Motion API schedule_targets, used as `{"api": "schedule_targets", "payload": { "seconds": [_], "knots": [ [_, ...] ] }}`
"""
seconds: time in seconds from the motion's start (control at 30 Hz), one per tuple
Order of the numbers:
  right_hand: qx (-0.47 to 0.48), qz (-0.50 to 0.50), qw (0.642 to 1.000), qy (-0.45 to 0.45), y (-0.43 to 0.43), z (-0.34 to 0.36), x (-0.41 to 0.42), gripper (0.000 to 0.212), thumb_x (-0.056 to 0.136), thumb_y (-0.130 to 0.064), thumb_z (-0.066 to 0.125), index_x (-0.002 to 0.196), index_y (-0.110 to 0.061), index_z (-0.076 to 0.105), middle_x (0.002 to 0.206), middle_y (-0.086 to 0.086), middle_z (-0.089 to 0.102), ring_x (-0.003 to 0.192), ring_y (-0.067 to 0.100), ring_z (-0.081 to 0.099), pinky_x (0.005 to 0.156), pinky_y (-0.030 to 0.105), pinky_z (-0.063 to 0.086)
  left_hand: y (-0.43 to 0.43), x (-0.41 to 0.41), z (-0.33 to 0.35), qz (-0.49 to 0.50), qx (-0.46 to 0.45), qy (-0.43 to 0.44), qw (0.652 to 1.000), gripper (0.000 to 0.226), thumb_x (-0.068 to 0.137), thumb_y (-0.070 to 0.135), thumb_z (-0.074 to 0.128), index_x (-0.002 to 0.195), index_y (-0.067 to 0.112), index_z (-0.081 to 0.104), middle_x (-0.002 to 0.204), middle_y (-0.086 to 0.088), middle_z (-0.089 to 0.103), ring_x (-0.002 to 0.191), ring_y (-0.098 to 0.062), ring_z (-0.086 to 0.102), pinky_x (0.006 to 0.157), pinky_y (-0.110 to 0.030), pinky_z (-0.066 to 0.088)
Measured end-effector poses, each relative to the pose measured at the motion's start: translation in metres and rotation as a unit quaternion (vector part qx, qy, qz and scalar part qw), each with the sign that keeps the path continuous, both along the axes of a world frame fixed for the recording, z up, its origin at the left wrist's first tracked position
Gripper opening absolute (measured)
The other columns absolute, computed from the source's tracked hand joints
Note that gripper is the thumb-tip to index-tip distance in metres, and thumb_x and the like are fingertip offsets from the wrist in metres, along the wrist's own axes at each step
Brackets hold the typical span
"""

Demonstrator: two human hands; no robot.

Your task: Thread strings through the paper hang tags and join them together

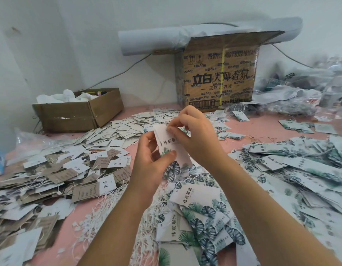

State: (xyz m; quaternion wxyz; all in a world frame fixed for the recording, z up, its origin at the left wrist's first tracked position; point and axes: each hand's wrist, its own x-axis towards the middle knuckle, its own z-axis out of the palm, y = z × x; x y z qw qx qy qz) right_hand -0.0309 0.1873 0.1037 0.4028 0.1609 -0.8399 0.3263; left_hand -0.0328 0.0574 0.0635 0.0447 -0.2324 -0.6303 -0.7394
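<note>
Holding a leaf-printed hang tag (pixel 167 145) upright at frame centre, the left hand (pixel 153 158) grips its lower half while the right hand (pixel 193 135) pinches its top edge. The card looks light, stiff yet creasable, best held by its edges near the hole; loose strings (pixel 116 212) lie lower centre.

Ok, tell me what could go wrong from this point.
1. The right hand pinches the top edge of the leaf-print tag that the left hand holds. Any string there is too fine to see, so it may miss the hole.
2. The loose strings lie tangled, so pulling one might drag others along.
3. Brown tags lie near the leaf-print pile, and the kinds could get mixed.
</note>
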Motion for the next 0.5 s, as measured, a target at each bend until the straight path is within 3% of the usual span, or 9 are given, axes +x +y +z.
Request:
{"api": "schedule_targets", "payload": {
  "seconds": [0.23,0.37,0.5],
  "knots": [
    [0.020,0.011,1.000,0.010,-0.0039,-0.0023,0.0003,0.009,0.084,-0.008,0.065,0.087,0.000,0.068,0.086,0.010,0.054,0.081,0.013,0.043,0.069,0.030,0.041,0.0006,-0.0016,0.0012,0.017,0.033,0.008,0.999,0.036,0.091,0.008,0.055,0.110,0.039,0.054,0.101,0.009,0.072,0.089,-0.009,0.068,0.069,-0.024,0.055],
    [0.019,-0.003,0.999,0.026,-0.0040,-0.0024,0.0009,0.010,0.085,-0.009,0.063,0.087,0.000,0.068,0.087,0.011,0.055,0.085,0.023,0.051,0.070,0.038,0.045,0.0011,-0.0009,0.0033,0.033,0.036,0.011,0.999,0.030,0.093,0.008,0.053,0.102,0.035,0.060,0.098,0.011,0.072,0.084,-0.005,0.067,0.068,-0.023,0.054],
    [0.020,-0.009,0.999,0.033,-0.0042,-0.0028,0.0011,0.010,0.086,-0.010,0.063,0.087,-0.001,0.068,0.087,0.010,0.055,0.085,0.023,0.051,0.070,0.039,0.046,0.0010,0.0008,0.0061,0.049,0.041,0.009,0.998,0.027,0.090,0.007,0.057,0.098,0.032,0.064,0.096,0.011,0.072,0.088,-0.006,0.068,0.069,-0.021,0.054]
  ]
}}
